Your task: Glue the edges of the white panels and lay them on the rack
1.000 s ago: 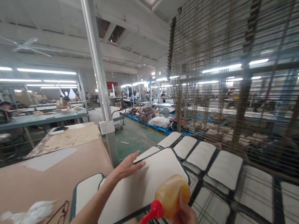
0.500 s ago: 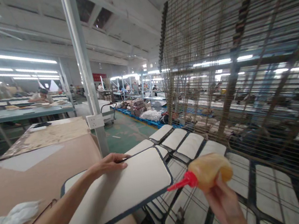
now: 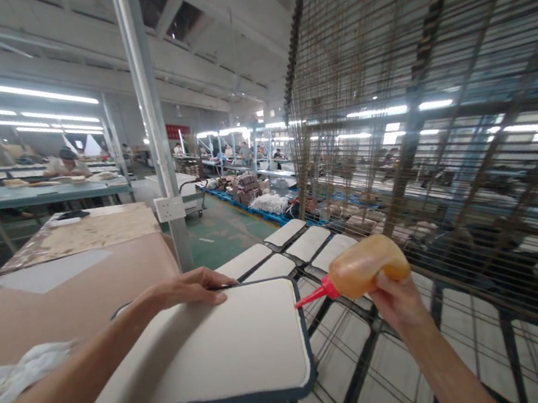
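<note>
My left hand (image 3: 188, 287) lies on the far edge of a white panel with a dark border (image 3: 210, 351), its fingers curled over that edge. The panel rests on the brown table (image 3: 75, 291) and juts out over the wire rack. My right hand (image 3: 395, 304) grips an amber squeeze bottle (image 3: 367, 266). The bottle's red nozzle (image 3: 313, 296) points left and touches the panel's right edge.
A wire rack (image 3: 374, 361) at right carries several white bordered panels (image 3: 308, 244); a tall wire rack (image 3: 436, 102) rises behind it. A white rag (image 3: 21, 370) lies on the table at left. A steel post (image 3: 152, 124) stands behind. People work at distant tables (image 3: 64, 166).
The panel has turned square to me and slid nearer. My right hand brought the bottle's nozzle to the panel's right edge. The view drifted left and the glasses left the frame.
</note>
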Motion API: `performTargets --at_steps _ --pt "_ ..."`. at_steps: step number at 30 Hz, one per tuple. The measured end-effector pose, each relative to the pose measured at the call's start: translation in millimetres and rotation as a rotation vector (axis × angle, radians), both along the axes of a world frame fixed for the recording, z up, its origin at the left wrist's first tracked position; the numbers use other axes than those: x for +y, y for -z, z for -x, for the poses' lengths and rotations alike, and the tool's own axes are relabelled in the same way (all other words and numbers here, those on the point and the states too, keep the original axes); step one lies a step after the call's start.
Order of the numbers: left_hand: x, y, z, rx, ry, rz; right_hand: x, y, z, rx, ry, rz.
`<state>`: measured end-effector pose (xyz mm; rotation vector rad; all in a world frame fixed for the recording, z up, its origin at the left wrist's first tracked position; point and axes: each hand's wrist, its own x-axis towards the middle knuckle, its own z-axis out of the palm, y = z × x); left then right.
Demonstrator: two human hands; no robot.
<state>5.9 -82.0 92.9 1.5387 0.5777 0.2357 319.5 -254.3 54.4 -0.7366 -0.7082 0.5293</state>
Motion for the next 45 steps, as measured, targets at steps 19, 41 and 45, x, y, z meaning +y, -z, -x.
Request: performTargets --at_steps 19,41,45 --pt "-13.9 -7.8 7.1 0.065 0.228 -0.203 -24.4 5.1 1.6 -0.079 -0.087 0.028" --pt "-7.2 15.0 39.7 -0.022 0.087 -0.089 -28.5 18.7 27.0 -0.061 0.019 0.066" --pt "1.2 32.0 46.5 -0.062 0.008 -0.064 -27.4 25.0 30.9 -0.024 0.088 0.042"
